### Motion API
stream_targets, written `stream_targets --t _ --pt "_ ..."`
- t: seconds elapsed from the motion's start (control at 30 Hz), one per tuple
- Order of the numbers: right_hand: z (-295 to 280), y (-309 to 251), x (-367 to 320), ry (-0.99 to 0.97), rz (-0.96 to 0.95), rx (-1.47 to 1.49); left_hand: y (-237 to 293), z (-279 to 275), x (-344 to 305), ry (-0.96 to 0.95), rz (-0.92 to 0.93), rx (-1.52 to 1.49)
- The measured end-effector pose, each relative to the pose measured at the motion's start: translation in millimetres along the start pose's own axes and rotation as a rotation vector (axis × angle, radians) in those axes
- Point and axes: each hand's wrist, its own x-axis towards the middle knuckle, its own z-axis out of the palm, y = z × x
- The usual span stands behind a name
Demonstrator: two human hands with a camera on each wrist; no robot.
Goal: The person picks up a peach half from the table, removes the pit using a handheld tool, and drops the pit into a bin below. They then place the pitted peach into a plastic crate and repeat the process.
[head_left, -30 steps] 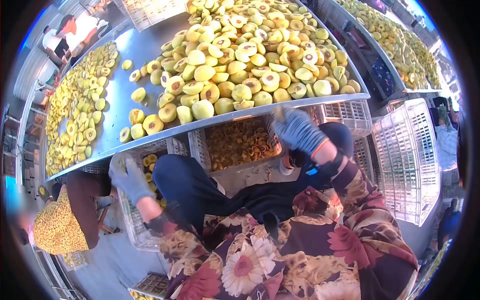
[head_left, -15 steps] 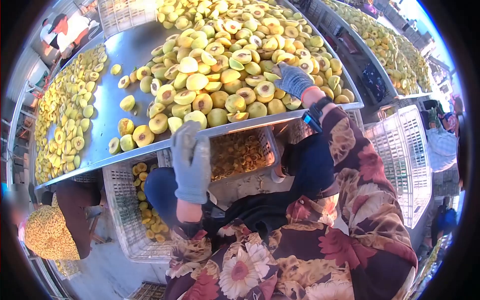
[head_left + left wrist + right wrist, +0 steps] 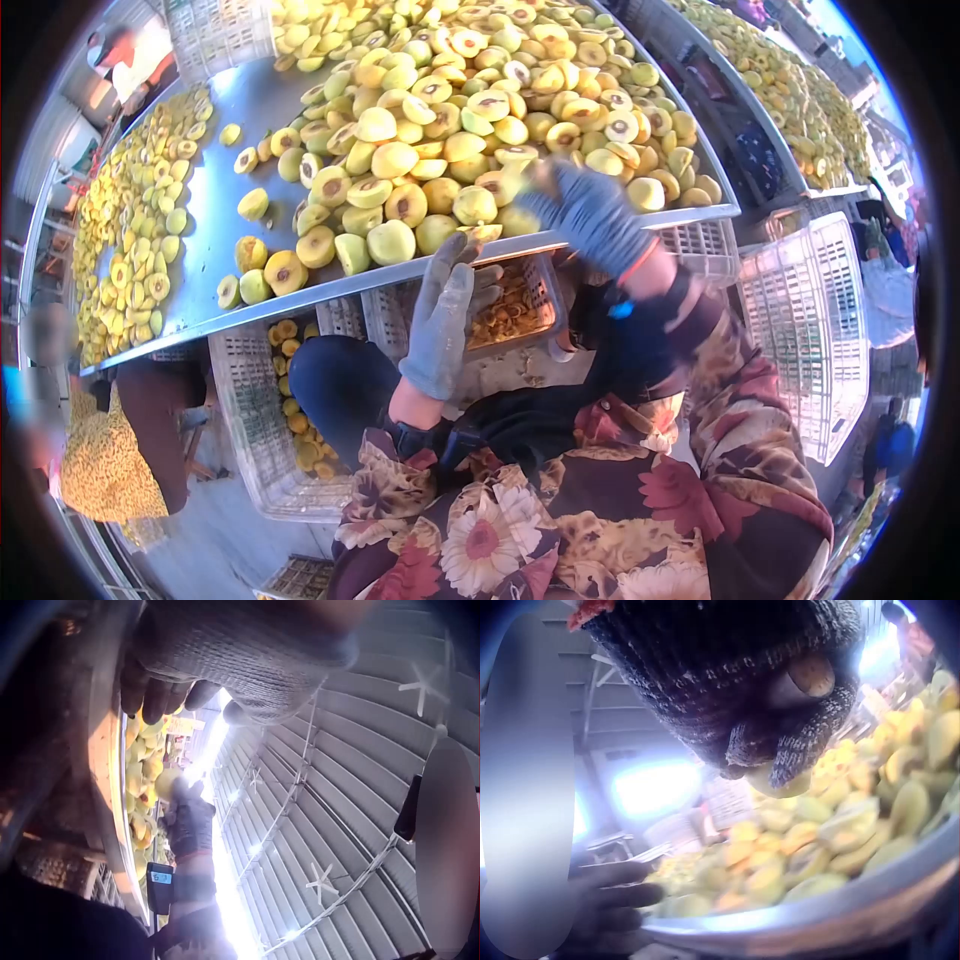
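Observation:
The gloved right hand (image 3: 600, 218), blurred in the head view, is raised over the front edge of the fruit heap (image 3: 470, 120). Its curled fingers grip a yellow-green fruit (image 3: 780, 784) in the right wrist view, and a round-ended, handle-like object (image 3: 811, 676) pokes out of the same grip. That fruit (image 3: 171, 782) also shows in the left wrist view. Lower and to the left, the gloved left hand (image 3: 442, 322) is held up at the metal table's edge (image 3: 400, 264), fingers extended and apart, with nothing visible in it. Its palm side is partly hidden.
Below the table stand a crate of cut pieces (image 3: 548, 300) and a white crate (image 3: 240, 420) holding fruit halves. An empty-looking white crate (image 3: 810, 330) stands at the right. More fruit (image 3: 130, 240) lies on the table's left side. A seated person (image 3: 115, 450) is at the lower left.
The right hand reached up into the heap and has drawn back toward the table edge, now with a fruit. From the left crate, the left hand has moved up and right toward it.

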Motion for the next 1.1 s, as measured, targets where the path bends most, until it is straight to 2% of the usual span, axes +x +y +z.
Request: stream_targets --t 0.03,0.07,0.1,0.13,0.17,0.2,0.23,0.27,0.3,0.37,0.43,0.47,0.53,0.6,0.67,0.73,0.77,0.8,0.83,0.9,0.93,1.03,1.1 --pt "4 -21 -12 -0.036 -0.078 -0.087 -3 8 0 -0.025 -0.042 -0.125" --pt "5 -43 -26 -0.063 -0.007 0.076 -20 3 6 -0.047 -0.064 -0.22" --pt "9 -65 -40 -0.062 0.089 -0.085 -19 7 4 -0.055 -0.042 -0.273" --pt "25 -65 -51 0.062 -0.038 -0.03 -17 11 1 -0.06 -0.019 -0.325" --pt "39 -72 -59 0.104 0.062 0.105 -15 13 -2 -0.061 0.005 -0.374" --pt "43 -76 -67 -0.011 0.143 0.178 -21 6 0 -0.016 0.057 -0.275" --pt "40 -85 -69 -0.135 0.22 0.256 -17 -1 -3 -0.02 0.307 0.109" --pt "36 -87 -71 -0.006 0.072 0.291 -12 -11 -9 -0.013 0.539 0.507" --pt "32 -87 -73 0.012 0.058 0.364 -12 -17 -13 0.014 0.581 0.548" --pt "21 -79 -78 -0.072 0.157 0.499 -11 -28 -21 0.077 0.662 0.63" --pt "25 -75 -83 -0.159 0.131 0.419 10 -37 -22 0.215 0.789 1.163" --pt "28 -74 -84 -0.189 0.087 0.344 7 -42 -19 0.209 0.721 1.005" --pt "28 -79 -88 -0.239 0.101 0.27 18 -24 -26 0.164 0.332 0.138" --pt "28 -91 -85 -0.258 0.099 0.195 16 -27 -30 0.206 0.702 0.859" --pt "31 -98 -84 -0.265 0.08 0.145 12 -33 -31 0.129 0.696 0.891" --pt "36 -95 -84 -0.258 0.097 0.304 10 -36 -30 0.009 0.396 0.199" --pt "37 -95 -83 -0.254 0.106 0.382 9 -37 -30 0.027 0.265 -0.137" --pt "34 -97 -85 -0.337 0.251 0.476 6 -42 -25 0.043 0.145 -0.376" --pt "41 -97 -89 -0.31 0.296 0.612 4 -44 -23 0.056 0.018 -0.614" --pt "68 -89 -103 -0.242 0.395 0.881 11 -35 -26 0.05 -0.009 -0.749" --pt "75 -93 -106 -0.152 0.266 0.89 12 -31 -26 0.046 -0.023 -0.816" --pt "72 -98 -110 -0.208 0.305 0.578 -1 -33 -21 0.043 0.002 -0.789" --pt "61 -106 -106 -0.256 0.329 0.553 -8 -31 -19 0.079 0.027 -0.731"
